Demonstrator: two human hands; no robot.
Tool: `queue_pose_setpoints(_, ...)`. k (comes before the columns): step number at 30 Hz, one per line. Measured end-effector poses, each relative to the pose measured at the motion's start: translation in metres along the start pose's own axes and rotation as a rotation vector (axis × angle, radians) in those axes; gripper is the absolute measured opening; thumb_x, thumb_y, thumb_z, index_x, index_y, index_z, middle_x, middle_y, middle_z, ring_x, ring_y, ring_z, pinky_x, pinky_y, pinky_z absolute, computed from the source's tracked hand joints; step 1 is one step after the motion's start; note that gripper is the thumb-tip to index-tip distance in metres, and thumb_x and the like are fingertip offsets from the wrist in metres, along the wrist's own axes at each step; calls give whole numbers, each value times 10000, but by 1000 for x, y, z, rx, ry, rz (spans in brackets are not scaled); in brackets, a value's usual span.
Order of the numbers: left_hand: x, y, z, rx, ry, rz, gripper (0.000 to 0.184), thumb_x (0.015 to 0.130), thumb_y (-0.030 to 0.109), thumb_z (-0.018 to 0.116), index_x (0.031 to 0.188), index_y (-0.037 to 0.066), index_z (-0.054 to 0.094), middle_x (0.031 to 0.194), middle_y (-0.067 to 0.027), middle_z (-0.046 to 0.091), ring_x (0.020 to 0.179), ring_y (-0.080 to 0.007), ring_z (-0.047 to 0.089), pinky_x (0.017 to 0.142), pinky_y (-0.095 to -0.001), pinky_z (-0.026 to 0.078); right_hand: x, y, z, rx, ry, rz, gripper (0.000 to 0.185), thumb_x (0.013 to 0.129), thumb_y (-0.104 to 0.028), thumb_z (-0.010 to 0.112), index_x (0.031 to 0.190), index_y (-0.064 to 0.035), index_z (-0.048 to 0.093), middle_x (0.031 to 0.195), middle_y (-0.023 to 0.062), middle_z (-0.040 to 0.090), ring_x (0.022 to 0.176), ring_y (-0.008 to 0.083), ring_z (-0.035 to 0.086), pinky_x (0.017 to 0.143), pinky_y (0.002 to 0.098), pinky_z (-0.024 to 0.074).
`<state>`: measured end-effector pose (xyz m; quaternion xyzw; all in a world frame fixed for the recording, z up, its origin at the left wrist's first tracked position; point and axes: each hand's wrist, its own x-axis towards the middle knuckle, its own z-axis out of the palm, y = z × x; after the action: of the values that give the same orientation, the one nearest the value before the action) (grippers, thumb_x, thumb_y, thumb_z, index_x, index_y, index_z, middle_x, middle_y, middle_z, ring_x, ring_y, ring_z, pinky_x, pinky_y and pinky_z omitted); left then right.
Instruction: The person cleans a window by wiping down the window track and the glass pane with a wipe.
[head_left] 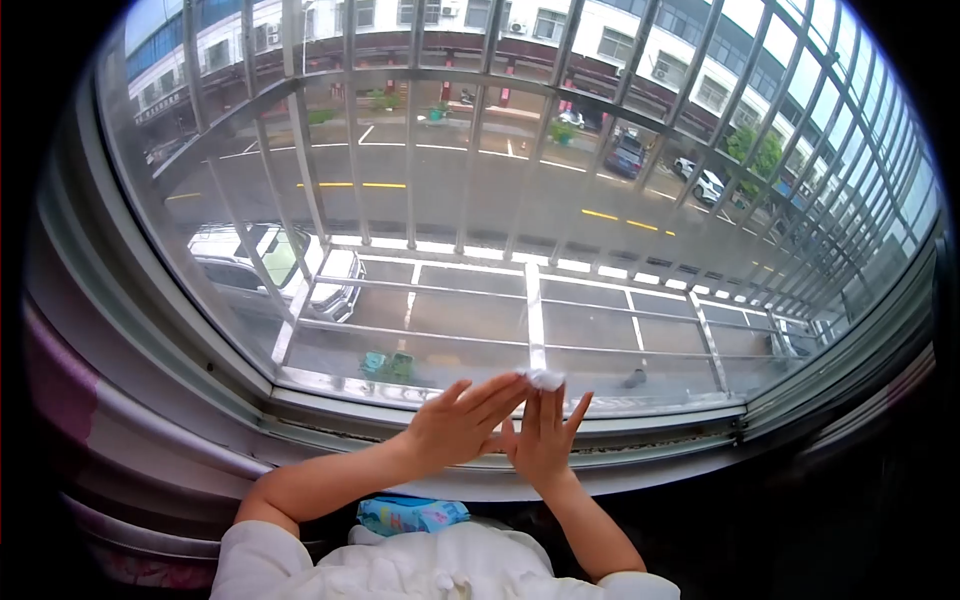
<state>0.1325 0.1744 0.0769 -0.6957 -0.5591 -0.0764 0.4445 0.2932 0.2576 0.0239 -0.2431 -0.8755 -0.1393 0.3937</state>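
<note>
A small crumpled white wipe (542, 379) is at the lower part of the window glass, pinned at the fingertips of both hands. My left hand (452, 428) reaches in from the left, its long fingers together and their tips on the wipe's left side. From below, my right hand (541, 436) points upward, with its middle fingertips behind the wipe and the outer finger spread away. Both hands are close together over the window's bottom frame, the thumbs nearly meeting. A blue patterned soft packet (413, 515) lies below them, against my white shirt.
Metal security bars (535, 315) stand outside the glass. The window's bottom track (640, 445) and sill run below the hands. A pinkish curtain (60, 385) hangs at the left. Beyond are a street, a parked white car (275, 262) and buildings.
</note>
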Motion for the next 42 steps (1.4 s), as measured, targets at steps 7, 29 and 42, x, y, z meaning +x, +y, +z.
queue_pose_setpoints(7,83,-26,-43,-137,149,-223,712,972,647,210,1476,190,417,1565,10,324,1461,-139,247,1179,-553,-46,97,18,-47,19,308,72,739,943,-351,522,1546,-93,181,1589,139,227,1478,343,177,1114,714,10)
queue_pose_setpoints(29,31,2,-13,-149,19,-100,654,987,582,291,1459,153,437,1549,2,352,1456,-124,252,1198,-494,-14,29,-1,-3,-57,127,162,640,981,-389,450,1492,-40,283,1583,144,182,1474,336,144,1086,740,30)
queue_pose_setpoints(42,3,47,17,-122,-70,122,686,984,593,270,1380,98,531,1471,-50,468,1444,-183,298,1191,-513,-8,-49,-19,29,-61,-32,327,687,967,-333,422,1532,-28,180,1607,168,112,1489,360,85,1114,696,-13)
